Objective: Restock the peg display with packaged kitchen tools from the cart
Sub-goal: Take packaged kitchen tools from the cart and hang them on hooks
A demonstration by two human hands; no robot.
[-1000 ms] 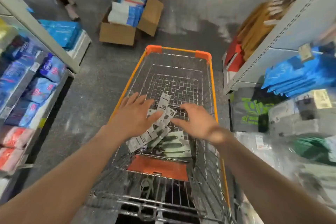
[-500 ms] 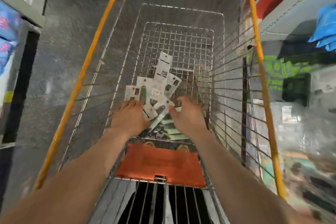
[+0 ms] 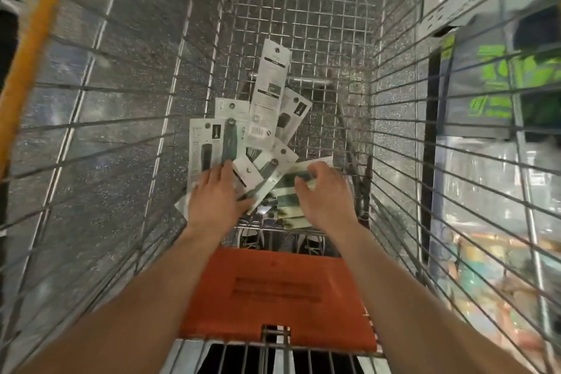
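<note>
While both arms reach down into it, the wire cart (image 3: 394,100) fills nearly the whole view, its mesh walls sloping in to a grid bottom and its orange rim (image 3: 33,39) running up the left edge. Speckled grey floor (image 3: 121,70) shows through the wires on every side. Close to the person, an orange seat flap (image 3: 279,291) lies flat across the near end of the cart, between the two forearms. Beyond the right wall stand blurred grey packs with green print (image 3: 498,85) on store shelving.

The carded kitchen tools (image 3: 267,136) lie in a loose, overlapping heap on the cart bottom, towards its near end and roughly in the middle from side to side (most are white cards with a dark-handled tool on the front). One tall white card (image 3: 271,82) sticks out furthest from the person, barcode side up, its hang hole at the far end.

The left hand (image 3: 217,197) lies palm down on the left part of the heap, fingers stretched out flat over two cards, gripping nothing that can be seen. The right hand (image 3: 321,194) is on the right part of the heap, its fingers curled over the far edge of a green-backed pack (image 3: 288,190) and holding it. The two hands are near each other but apart, with cards showing between them.
</note>
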